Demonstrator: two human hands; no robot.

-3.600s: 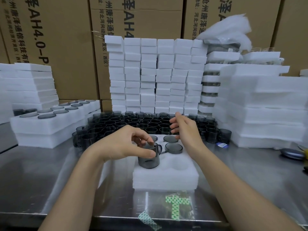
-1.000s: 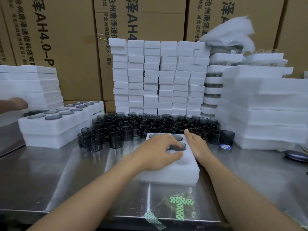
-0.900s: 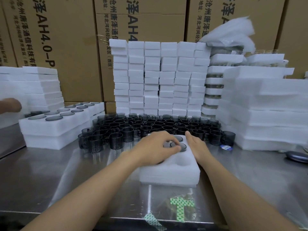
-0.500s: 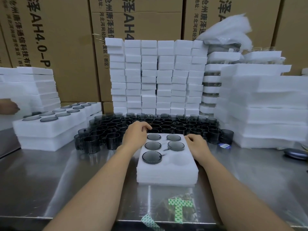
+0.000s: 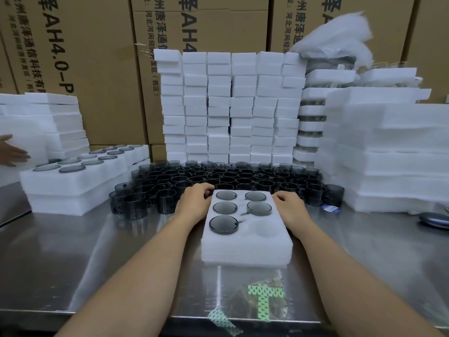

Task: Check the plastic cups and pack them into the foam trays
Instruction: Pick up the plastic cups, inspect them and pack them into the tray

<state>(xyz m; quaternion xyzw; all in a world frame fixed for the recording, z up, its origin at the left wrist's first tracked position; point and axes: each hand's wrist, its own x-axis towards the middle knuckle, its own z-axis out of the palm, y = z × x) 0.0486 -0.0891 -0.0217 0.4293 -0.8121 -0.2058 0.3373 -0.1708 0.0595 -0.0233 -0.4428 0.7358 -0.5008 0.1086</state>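
A white foam tray (image 5: 245,249) lies in front of me on the steel table. Several of its sockets hold dark smoky plastic cups (image 5: 223,224); the near right socket (image 5: 266,229) is empty. My left hand (image 5: 193,203) grips the tray's far left corner, fingers curled over its edge. At the far right edge my right hand (image 5: 290,207) holds the tray, fingers curled at the corner. Just behind the tray stands a dense crowd of loose cups (image 5: 233,177).
A filled foam tray (image 5: 73,188) sits at the left, where another person's hand (image 5: 12,150) touches a foam stack. Tall stacks of foam pieces (image 5: 230,105) and trays (image 5: 388,154) wall the back and right. Green tape (image 5: 264,297) marks the table's front; a grey object (image 5: 435,220) lies far right.
My left hand seated a cup in the near left socket, then moved off the tray top to its far left corner. My right hand stayed at the right edge.
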